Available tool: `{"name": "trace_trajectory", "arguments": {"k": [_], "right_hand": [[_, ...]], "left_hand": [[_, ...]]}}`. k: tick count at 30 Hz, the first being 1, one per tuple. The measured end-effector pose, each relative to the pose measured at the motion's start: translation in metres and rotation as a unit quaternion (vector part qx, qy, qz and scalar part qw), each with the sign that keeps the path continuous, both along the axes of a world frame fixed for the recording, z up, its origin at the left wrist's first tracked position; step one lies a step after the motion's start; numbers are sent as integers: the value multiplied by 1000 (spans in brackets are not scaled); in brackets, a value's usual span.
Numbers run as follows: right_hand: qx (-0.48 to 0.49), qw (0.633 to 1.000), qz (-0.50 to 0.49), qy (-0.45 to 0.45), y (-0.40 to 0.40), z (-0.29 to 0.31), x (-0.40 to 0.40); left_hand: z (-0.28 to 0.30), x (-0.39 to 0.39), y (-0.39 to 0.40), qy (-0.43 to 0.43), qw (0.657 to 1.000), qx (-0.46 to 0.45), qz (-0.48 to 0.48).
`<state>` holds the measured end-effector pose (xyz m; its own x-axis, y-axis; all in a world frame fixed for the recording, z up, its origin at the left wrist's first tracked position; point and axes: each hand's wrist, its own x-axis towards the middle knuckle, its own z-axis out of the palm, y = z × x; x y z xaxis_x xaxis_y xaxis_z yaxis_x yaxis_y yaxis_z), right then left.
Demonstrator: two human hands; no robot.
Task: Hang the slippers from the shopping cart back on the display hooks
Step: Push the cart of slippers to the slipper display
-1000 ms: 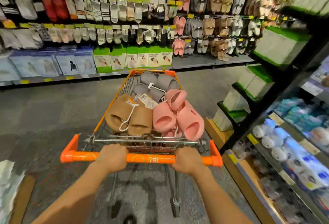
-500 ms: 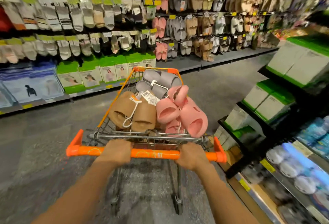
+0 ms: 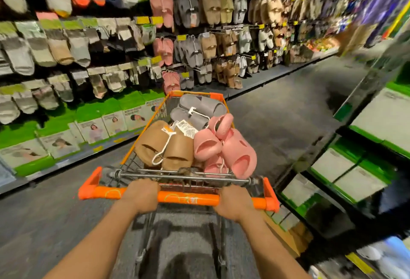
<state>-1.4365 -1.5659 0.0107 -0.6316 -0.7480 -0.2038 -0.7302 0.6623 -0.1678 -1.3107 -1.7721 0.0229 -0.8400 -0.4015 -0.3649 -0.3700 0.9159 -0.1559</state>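
Head view: left hand (image 3: 142, 195) and right hand (image 3: 235, 203) both grip the cart handle (image 3: 188, 198); slippers (image 3: 200, 134) piled in the basket, display hooks blurred, probably ahead-left.

Bright, even store light; strong motion blur smears the shelves (image 3: 66, 41) at both edges, wide-angle bending the aisle, while the cart (image 3: 187, 197) stays fairly sharp.

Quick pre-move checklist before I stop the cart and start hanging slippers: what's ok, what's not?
1. Left hand grips the cart handle: ok.
2. Right hand grips the handle: ok.
3. Brown slippers, pink slippers and grey slippers sit in the cart: ok.
4. Cart alongside the slipper display: not ok, it lies ahead on the left.
5. Free hooks: cannot tell.
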Motion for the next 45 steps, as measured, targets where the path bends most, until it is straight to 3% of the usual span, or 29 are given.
{"name": "trace_trajectory", "arguments": {"k": [8, 25, 45], "right_hand": [[38, 997, -53, -39, -71, 2, -114], [9, 978, -208, -12, -192, -5, -386], [42, 935, -352, -19, -165, 2, -723]], "left_hand": [[1, -129, -82, -23, 997, 11, -68], [3, -468, -224, -8, 978, 10, -209], [4, -878, -198, 1, 946, 29, -324]]}}
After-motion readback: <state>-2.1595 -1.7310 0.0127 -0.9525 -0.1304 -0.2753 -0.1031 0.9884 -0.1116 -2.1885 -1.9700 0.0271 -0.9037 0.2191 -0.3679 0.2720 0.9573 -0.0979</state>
